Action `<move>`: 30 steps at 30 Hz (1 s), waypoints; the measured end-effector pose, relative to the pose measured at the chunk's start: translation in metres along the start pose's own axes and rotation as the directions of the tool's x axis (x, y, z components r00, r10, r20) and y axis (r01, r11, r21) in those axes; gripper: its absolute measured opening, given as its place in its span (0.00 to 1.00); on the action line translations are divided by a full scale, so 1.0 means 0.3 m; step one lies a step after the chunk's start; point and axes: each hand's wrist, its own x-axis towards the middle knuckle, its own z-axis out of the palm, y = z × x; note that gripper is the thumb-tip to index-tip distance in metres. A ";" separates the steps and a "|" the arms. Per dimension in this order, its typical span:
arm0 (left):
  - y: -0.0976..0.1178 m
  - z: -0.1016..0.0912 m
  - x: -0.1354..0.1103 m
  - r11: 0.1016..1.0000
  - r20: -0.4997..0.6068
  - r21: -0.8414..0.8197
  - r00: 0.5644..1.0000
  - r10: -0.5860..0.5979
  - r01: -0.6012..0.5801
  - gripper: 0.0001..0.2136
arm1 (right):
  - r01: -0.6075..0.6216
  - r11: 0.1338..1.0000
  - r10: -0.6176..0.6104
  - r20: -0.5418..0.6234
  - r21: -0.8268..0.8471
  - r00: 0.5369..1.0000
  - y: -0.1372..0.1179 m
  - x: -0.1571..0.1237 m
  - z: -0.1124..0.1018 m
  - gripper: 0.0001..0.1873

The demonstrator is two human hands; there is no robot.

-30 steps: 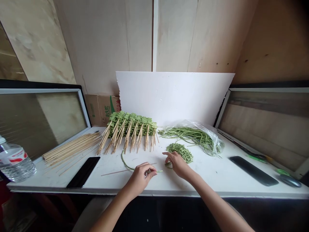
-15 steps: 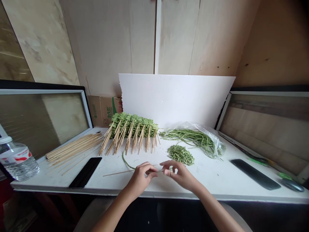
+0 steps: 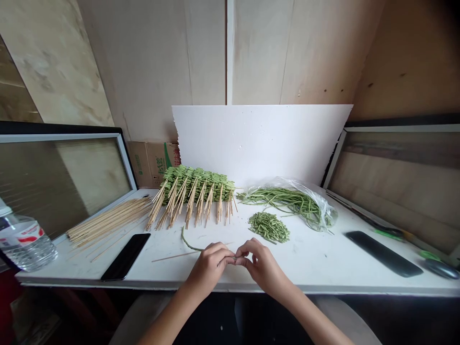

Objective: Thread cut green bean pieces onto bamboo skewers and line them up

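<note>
Near the table's front edge, my left hand (image 3: 211, 264) is closed around a long green bean (image 3: 187, 242), whose tail curves out to the left over the tabletop. My right hand (image 3: 261, 262) pinches the bean's other end, its fingertips meeting those of the left; the bit between them is mostly hidden. Beneath the bean, a single bamboo skewer (image 3: 171, 258) lies on the table, running under my left hand. Beyond my right hand is a heap of short cut bean pieces (image 3: 269, 227).
Skewered bean pieces (image 3: 201, 178) are stacked at the back, skewer ends forward. Loose skewers (image 3: 108, 221) and a phone (image 3: 126, 256) lie left, near a water bottle (image 3: 27, 244). Long beans in a plastic bag (image 3: 287, 201) sit back right; a dark flat object (image 3: 384, 254) lies right.
My right hand has moved left and its fingers have closed, so both hands' fingertips now meet at the bean. The view has shifted slightly.
</note>
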 end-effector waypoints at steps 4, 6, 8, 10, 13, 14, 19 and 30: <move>0.025 0.004 0.005 0.999 -0.007 -0.046 1.000 0.023 -0.024 0.11 | -0.014 0.995 0.015 -0.007 0.094 1.000 -0.014 -0.011 0.023 0.09; 0.023 0.004 0.008 0.995 -0.019 -0.094 1.000 -0.021 0.019 0.11 | -0.033 0.974 0.026 0.037 0.223 0.999 -0.019 -0.013 0.027 0.07; 0.012 0.001 0.012 0.989 -0.037 -0.127 0.996 -0.077 0.072 0.09 | -0.028 0.956 0.007 0.070 0.292 0.997 -0.015 -0.007 0.017 0.09; -0.001 -0.005 0.015 0.984 -0.050 -0.137 0.991 -0.125 0.117 0.08 | 0.010 0.979 -0.017 0.032 0.202 0.999 0.007 0.006 -0.008 0.12; -0.014 -0.014 0.018 0.981 -0.048 -0.122 0.986 -0.157 0.150 0.09 | 0.019 0.993 -0.036 -0.141 -0.117 0.989 0.087 0.034 -0.058 0.13; -0.015 -0.015 0.018 0.982 -0.036 -0.115 0.987 -0.157 0.152 0.11 | -0.007 0.980 -0.031 -0.187 -0.198 0.982 0.123 0.041 -0.072 0.13; -0.019 -0.008 0.010 0.983 0.038 -0.101 0.988 -0.153 0.156 0.14 | -0.052 0.941 -0.005 -0.166 -0.335 0.986 0.254 0.048 -0.095 0.12; -0.052 0.015 -0.002 0.982 -0.066 -0.099 0.984 -0.165 0.158 0.04 | -0.027 0.969 -0.036 -0.247 -0.247 0.968 0.241 0.056 -0.106 0.20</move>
